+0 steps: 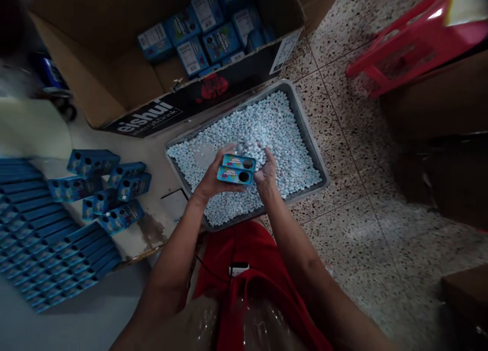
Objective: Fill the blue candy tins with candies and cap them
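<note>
Two small blue candy boxes (233,175) lie side by side in my left hand (209,182), its fingers wrapped round them. Each box top has a dark round hole at its right end. My right hand (267,170) is cupped beside the boxes, with a heap of pale blue and white candies (251,148) against its palm and fingers. Both hands are over a grey tray (322,170) spread with many of the same small candies. Part of the tray's bottom shows bare on the left side.
A large cardboard carton (95,89) behind the tray holds several blue boxes (221,40). On the left, loose boxes (122,217) stand near tight rows of blue boxes (49,239). A red plastic stool (412,48) and brown cartons (438,101) are on the right, above speckled floor tiles (343,234).
</note>
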A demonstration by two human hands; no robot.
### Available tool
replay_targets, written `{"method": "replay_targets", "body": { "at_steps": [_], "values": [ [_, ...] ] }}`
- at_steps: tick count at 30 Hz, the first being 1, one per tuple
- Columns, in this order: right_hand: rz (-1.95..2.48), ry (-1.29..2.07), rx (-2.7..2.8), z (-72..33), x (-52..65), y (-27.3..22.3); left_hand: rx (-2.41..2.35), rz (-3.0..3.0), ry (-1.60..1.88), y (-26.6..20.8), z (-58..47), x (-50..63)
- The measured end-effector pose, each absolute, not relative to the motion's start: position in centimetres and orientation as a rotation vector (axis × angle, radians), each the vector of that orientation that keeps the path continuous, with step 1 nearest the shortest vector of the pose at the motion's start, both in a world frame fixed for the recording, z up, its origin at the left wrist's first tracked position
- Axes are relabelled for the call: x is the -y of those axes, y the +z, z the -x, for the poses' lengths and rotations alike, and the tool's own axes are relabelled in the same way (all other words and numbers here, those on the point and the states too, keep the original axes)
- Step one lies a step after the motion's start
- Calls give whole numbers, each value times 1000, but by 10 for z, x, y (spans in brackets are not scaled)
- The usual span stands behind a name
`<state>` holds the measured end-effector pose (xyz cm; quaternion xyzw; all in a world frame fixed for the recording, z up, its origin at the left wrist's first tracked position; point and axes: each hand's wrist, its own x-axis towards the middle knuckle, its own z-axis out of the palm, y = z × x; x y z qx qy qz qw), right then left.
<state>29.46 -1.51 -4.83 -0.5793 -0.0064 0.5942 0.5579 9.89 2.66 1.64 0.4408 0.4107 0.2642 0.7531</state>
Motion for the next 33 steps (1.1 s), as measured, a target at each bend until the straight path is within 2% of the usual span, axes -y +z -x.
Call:
{"method": "replay_targets", "body": {
  "at_steps": [4, 8, 14, 19, 33],
  "values": [
    [1321, 1433, 144, -296, 4, -33, -1152, -1119, 609, 14, -68, -21],
    [1302, 1466, 336, -285, -3, 8, -1309, -1197, 646, -2, -69, -10],
    [1382, 1312, 662, -259, -14, 55, -1376, -1323, 734, 1, -85, 4],
    [1455, 1306, 883, -249, -19, 65, -1359, -1389, 799, 3, -80, 9],
    [1406, 1287, 1070, -229, -26, 74, -1377, -1247, 842, 1, -62, 19]
  ]
}}
